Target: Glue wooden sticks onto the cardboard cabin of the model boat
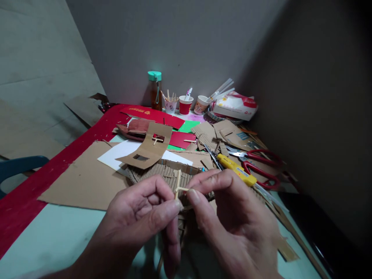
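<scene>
My left hand [145, 217] pinches the lower end of a thin pale wooden stick [178, 178], which stands roughly upright. Between the thumb and forefinger of my right hand [232, 213] is the end of a short wooden stick [183, 189]. The two sticks meet at about a right angle, forming a T shape. Whether they are glued together I cannot tell. Just beyond my fingers lies a corrugated cardboard piece [151, 174], partly hidden by both hands. A bent cardboard strip with two cut-out windows [158, 151] rests behind it, with another small T of sticks [157, 140] on it.
A yellow glue gun [236, 169] and red-handled scissors [261, 157] lie on the right among cardboard scraps [205, 133]. Along the wall stand a bottle [156, 93], several paper cups [186, 105] and a tissue pack [235, 106]. A flat cardboard sheet [81, 178] covers the left.
</scene>
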A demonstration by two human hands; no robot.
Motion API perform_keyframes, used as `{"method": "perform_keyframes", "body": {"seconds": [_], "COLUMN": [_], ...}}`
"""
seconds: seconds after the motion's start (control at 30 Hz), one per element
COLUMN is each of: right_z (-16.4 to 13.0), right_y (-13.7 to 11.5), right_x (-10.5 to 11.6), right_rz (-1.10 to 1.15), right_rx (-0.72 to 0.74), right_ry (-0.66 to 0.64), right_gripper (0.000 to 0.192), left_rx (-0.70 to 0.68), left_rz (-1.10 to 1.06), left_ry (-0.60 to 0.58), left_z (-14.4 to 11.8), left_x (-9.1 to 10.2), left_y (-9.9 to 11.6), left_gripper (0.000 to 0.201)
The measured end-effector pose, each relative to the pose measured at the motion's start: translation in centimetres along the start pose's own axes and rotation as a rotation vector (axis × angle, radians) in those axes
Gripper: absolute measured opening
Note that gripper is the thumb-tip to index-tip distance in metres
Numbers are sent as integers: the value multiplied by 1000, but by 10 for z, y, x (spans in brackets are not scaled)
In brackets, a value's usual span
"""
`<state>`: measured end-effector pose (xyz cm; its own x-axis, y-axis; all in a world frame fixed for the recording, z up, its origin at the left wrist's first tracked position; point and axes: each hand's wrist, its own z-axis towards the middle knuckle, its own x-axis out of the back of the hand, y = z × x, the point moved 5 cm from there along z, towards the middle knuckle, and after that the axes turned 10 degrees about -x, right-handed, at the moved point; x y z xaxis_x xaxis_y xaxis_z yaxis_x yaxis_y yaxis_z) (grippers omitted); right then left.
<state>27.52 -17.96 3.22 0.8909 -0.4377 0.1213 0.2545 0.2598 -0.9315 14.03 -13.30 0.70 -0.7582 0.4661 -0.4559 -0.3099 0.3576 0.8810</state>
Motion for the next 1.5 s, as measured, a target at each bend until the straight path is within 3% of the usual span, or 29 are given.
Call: {"method": "perform_keyframes", "body": {"seconds": [0.43, 0.67, 1.03, 1.5], "right_z": [4, 1, -2, -1], "right_y": [-4, -2, -5, -4], "right_x": [-1, 0, -4, -3], "right_rz": [-66, 2, -53, -49], "right_rx": [16, 1, 113, 89], "right_ry": [-4, 42, 74, 113], "right_gripper": [10, 9, 12, 12], "left_rx": [59, 55, 38, 30], "left_rz": [91, 78, 184, 188], "left_ry": [42, 17, 48, 41], "left_z": [-2, -1, -1, -1], "left_x": [4, 3, 3, 6], "left_y": [3, 3, 4, 4], "left_gripper": [34, 32, 33, 33]}}
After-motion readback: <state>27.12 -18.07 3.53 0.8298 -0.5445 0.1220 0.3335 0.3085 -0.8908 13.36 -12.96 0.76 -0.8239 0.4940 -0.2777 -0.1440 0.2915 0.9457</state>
